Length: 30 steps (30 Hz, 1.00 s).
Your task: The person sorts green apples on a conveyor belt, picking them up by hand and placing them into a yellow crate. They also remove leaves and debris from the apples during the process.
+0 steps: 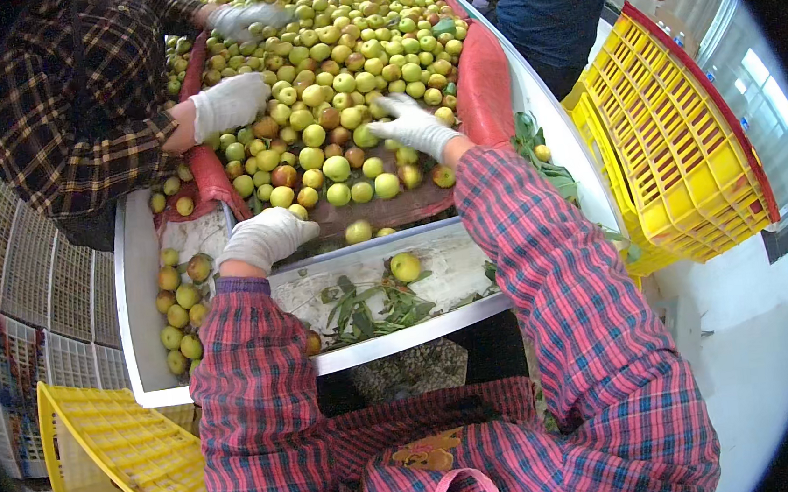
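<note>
A broad heap of small green, yellow and brown jujube-like fruits point(336, 169) covers the sorting table before me. My right hand point(415, 126), in a white glove, reaches over the heap with its fingers apart and a little blurred. A green fruit point(365, 136) lies right at its fingertips. Near the front left of the heap is my left hand point(270, 237), gloved too, its fingers pointing right beside a yellowish fruit point(298, 212). The palm side is hidden, so whether it holds anything is unclear.
A white trough point(368, 347) with leaves and one fruit point(406, 267) runs along the front. Red cloth point(484, 90) lines the table's sides. A co-worker's gloved hand point(230, 105) works at left; another person point(549, 7) stands behind. Yellow crates point(681, 150) stand right, another point(131, 452) lower left.
</note>
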{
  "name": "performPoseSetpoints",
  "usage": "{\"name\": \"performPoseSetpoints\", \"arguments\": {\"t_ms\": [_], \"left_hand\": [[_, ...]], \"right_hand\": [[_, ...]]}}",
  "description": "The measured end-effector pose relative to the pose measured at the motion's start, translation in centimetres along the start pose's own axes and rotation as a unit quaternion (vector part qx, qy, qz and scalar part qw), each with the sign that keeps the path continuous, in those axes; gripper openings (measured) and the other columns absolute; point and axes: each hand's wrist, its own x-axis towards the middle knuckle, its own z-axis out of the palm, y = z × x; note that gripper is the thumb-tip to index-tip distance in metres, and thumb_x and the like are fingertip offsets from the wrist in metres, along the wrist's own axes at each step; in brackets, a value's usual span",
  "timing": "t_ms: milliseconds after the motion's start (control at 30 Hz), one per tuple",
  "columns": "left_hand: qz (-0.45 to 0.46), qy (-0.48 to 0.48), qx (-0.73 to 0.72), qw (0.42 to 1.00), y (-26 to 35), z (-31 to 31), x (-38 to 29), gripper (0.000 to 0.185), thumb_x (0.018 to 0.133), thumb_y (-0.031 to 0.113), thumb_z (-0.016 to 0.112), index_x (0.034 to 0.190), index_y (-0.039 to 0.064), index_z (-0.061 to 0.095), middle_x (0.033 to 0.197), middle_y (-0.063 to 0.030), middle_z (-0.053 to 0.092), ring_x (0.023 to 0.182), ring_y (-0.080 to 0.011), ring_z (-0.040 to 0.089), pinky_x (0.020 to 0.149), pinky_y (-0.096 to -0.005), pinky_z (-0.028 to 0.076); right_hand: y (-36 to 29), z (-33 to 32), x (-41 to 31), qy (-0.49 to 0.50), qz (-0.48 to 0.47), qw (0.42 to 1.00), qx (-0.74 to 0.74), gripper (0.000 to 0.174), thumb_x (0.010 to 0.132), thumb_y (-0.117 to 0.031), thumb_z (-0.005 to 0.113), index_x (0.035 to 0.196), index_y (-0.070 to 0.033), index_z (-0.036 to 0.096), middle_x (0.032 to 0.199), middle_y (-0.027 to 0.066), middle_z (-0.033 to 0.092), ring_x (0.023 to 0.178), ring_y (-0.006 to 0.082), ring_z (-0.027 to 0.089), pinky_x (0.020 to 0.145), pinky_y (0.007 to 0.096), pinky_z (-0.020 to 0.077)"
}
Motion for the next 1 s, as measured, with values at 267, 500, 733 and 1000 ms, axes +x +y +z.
{"name": "performPoseSetpoints", "arguments": {"t_ms": [267,500,733,1000], "left_hand": [[0.025,-0.011,0.024,0.999,0.5,-1.2,-1.3,0.051,0.090,0.051,0.037,0.101,0.009,0.065,0.099,-0.0189,0.065,0.095,-0.0365,0.060,0.083,-0.0438,0.045],[0.030,-0.011,0.040,0.999,-0.4,-0.4,-1.3,0.048,0.089,0.049,0.041,0.098,0.008,0.065,0.094,-0.0195,0.065,0.091,-0.0362,0.060,0.081,-0.0438,0.045],[0.011,-0.007,0.026,1.000,-0.5,-0.2,-0.7,0.038,0.086,0.042,0.046,0.095,0.010,0.065,0.086,-0.0186,0.065,0.084,-0.0355,0.061,0.078,-0.0431,0.046],[0.005,-0.037,0.015,0.999,0.3,-0.8,-0.5,0.046,0.083,0.046,0.046,0.103,0.009,0.065,0.102,-0.0194,0.064,0.099,-0.0348,0.060,0.087,-0.0406,0.045]], "right_hand": [[-6.0,1.3,-4.4,-0.238,-0.240,0.940,0.040,0.068,0.077,-0.043,0.061,0.132,-0.007,0.046,0.139,0.0164,0.039,0.129,0.0300,0.038,0.107,0.0357,0.0303],[-2.8,-4.5,-4.3,-0.089,-0.028,0.993,0.067,0.062,0.082,-0.050,0.053,0.130,-0.011,0.050,0.121,0.0151,0.058,0.113,0.0308,0.054,0.098,0.0358,0.0401],[-0.9,-0.6,1.3,0.037,0.024,0.996,0.078,0.070,0.078,-0.055,0.055,0.134,-0.013,0.046,0.127,0.0179,0.054,0.117,0.0316,0.052,0.099,0.0359,0.0392],[-7.9,2.9,-4.1,-0.143,-0.273,0.951,0.000,0.060,0.080,-0.040,0.060,0.129,-0.008,0.050,0.128,0.0176,0.052,0.121,0.0315,0.047,0.102,0.0377,0.0358]]}}
